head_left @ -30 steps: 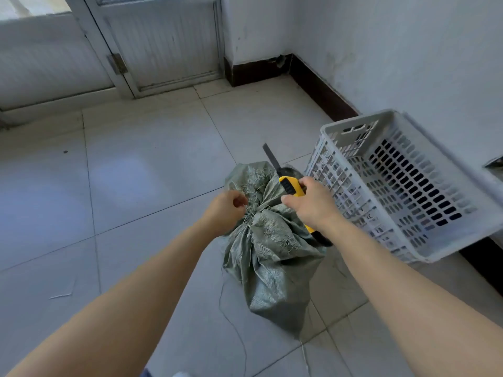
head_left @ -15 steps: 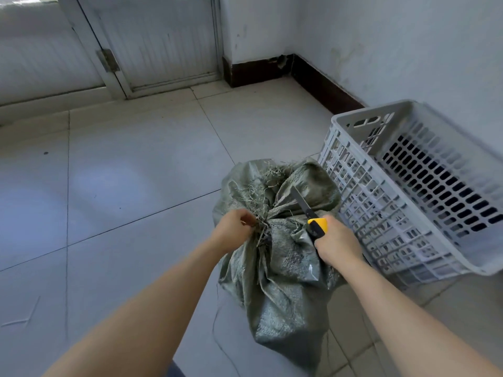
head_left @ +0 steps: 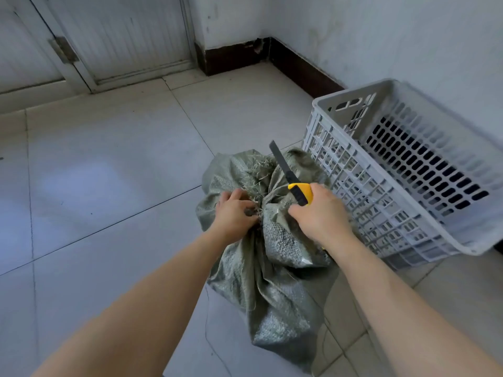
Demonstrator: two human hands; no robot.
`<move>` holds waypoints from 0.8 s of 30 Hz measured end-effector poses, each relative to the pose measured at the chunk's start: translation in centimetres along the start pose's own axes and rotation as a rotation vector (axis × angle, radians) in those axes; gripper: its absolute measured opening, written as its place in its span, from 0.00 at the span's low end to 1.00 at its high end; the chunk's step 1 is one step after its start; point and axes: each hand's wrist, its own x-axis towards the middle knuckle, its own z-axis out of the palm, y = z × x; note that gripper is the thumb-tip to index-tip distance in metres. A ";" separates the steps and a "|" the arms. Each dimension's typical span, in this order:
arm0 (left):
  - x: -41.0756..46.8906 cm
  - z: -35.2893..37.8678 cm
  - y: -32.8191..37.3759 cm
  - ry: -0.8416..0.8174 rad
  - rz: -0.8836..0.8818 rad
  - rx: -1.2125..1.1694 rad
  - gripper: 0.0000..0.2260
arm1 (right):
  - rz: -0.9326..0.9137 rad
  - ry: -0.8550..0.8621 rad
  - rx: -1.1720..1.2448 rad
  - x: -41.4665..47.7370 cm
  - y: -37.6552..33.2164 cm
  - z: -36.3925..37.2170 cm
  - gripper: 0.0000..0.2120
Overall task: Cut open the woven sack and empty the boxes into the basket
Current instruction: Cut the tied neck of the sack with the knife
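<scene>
A grey-green woven sack [head_left: 275, 289] stands on the tiled floor, its neck bunched and frayed at the top. My left hand [head_left: 235, 213] grips the bunched neck from the left. My right hand [head_left: 321, 214] holds a yellow utility knife [head_left: 296, 186] just right of the neck, with its dark blade pointing up and away above the sack's loose top. A pale grey slatted plastic basket [head_left: 353, 170] stands tilted right beside the sack on the right, and I see nothing in it. The boxes are hidden inside the sack.
A white wall with a dark skirting board [head_left: 304, 69] runs behind the basket. A closed white door [head_left: 119, 36] is at the far left. Loose threads trail from the sack over the floor tiles [head_left: 109, 186] in front.
My right hand has lifted the knife, so the blade now points up above the sack's top instead of lying against the neck. My left hand still grips the neck.
</scene>
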 end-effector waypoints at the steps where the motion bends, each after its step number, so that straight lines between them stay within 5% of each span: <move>1: -0.1 0.1 0.2 0.022 0.027 -0.084 0.09 | -0.025 0.011 0.017 -0.2 -0.6 -0.3 0.11; 8: -2.5 -2.2 1.8 -0.045 -0.135 -0.662 0.12 | -0.057 -0.098 0.062 -1.5 -1.7 -1.2 0.21; 11: -4.1 -1.8 1.2 -0.157 -0.185 -0.797 0.16 | -0.078 -0.046 -0.014 -1.2 -1.0 -1.9 0.16; 18: -5.8 -2.4 2.6 -0.190 -0.196 -0.766 0.14 | -0.097 0.118 0.002 -1.2 -0.9 -4.0 0.15; 21: -6.2 -2.8 2.6 -0.166 -0.163 -0.786 0.11 | -0.109 -0.105 0.191 -2.7 -3.2 -4.6 0.17; 24: -6.3 -3.0 2.8 -0.177 -0.146 -0.875 0.11 | -0.003 -0.316 -0.099 -3.0 -3.2 -3.0 0.30</move>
